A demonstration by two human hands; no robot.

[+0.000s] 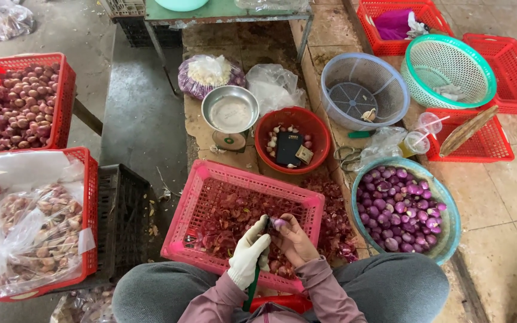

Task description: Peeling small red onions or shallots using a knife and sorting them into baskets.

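Note:
My left hand (248, 254), in a white glove, grips a knife with a green handle (252, 291), its blade pointing up towards my other hand. A small peeled purple shallot (279, 223) sits in the fingers of my bare right hand (295, 240). Both hands hover over a pink plastic basket (252, 177) full of reddish shallot skins. To the right stands a teal basin (450, 224) filled with peeled purple shallots (399, 209).
A red bowl (318, 128) holds a dark flat case and a few shallots. Beside it are a metal scale pan (230, 112), a grey colander (363, 90) and a green colander (447, 69). Red crates (67, 90) of unpeeled shallots and a black crate (124, 209) stand left.

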